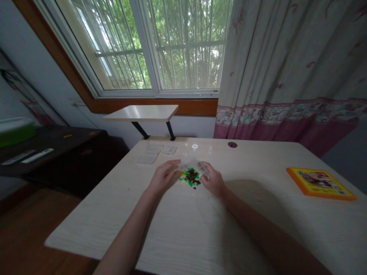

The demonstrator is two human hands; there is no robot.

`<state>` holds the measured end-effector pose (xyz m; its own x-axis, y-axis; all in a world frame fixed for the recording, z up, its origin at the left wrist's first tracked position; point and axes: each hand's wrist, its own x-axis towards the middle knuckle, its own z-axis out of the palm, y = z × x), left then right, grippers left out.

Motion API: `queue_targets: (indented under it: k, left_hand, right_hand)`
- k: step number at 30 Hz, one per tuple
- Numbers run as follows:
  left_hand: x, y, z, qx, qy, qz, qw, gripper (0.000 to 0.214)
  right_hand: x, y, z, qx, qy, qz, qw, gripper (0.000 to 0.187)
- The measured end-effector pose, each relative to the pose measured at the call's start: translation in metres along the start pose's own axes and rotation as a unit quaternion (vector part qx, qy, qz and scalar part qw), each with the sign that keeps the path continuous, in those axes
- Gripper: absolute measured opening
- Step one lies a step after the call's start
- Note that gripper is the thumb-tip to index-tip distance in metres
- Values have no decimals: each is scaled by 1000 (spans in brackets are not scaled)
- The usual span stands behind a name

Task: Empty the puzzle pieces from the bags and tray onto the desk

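A small heap of tiny building bricks (pixel 191 177), green, dark brown, yellow and whitish, lies on the pale table between my hands. Just above and behind the heap is a clear plastic bag (pixel 191 163), stretched between both hands. My left hand (pixel 165 173) has its fingers closed on the bag's left side. On the other side my right hand (pixel 211 178) pinches the bag's right edge. The bag is see-through, so its exact outline is hard to make out.
Flat clear plastic pieces (pixel 147 154) lie behind my left hand. An orange-yellow box (pixel 321 183) with a printed top rests at the right. A raised shelf (pixel 143 112) stands at the table's back left, and a cable hole (pixel 232 144) sits near the back edge.
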<state>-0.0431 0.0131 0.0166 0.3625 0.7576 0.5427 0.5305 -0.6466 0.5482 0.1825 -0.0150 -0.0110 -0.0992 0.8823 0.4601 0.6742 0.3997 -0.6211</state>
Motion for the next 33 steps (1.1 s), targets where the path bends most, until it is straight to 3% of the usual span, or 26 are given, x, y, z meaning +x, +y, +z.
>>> queue_targets:
  k: [5,8,14,18,24,30,33]
  left_hand:
    - [1,2,5,-23,45,-82,995,32]
    - [1,5,12,-96,65,-142,983,35]
    - [3,20,30,-336,93,-237,907,38]
    - [2,25,38,-410,62,-239,878,35]
    - [1,28,42,-453,29,-232,860,33]
    - [0,31,42,-462,4,-225,858,43]
    - [-1,33,41,-467,-20,-224,855,49]
  right_hand:
    - [-3,-1,2,4,7,-11,1000,54]
    - [-4,-1,1,43,7,-50,998,56]
    - [-1,3,2,121,30,-129,984,67]
    - [-1,11,6,151,12,-126,980,66]
    - [-3,10,3,147,-41,-170,974,75]
    - [-2,10,6,181,0,-103,978,47]
    - [0,8,7,172,17,-100,980,43]
